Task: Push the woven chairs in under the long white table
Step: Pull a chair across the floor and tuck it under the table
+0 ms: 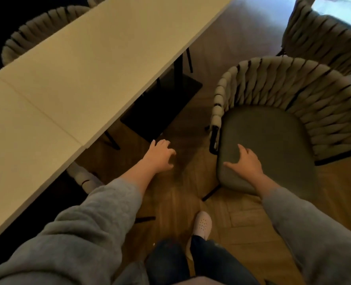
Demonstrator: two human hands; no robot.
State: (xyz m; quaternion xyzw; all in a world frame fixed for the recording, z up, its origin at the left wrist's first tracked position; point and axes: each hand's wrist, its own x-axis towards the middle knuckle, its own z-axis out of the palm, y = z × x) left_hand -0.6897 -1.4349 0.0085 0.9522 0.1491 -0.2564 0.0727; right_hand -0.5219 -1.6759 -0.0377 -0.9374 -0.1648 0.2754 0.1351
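Left grip [160, 156] loose over wood floor [242, 221]

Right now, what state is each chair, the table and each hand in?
Near chair, pulled out, clear of the table.
Far-right chair, also out from the table.
Chair across the table, tucked against its far edge.
Chair at left, pushed under the table, only part showing.
Left hand, open, above the floor, holding nothing.
Right hand, open, fingers spread over the near chair's seat.
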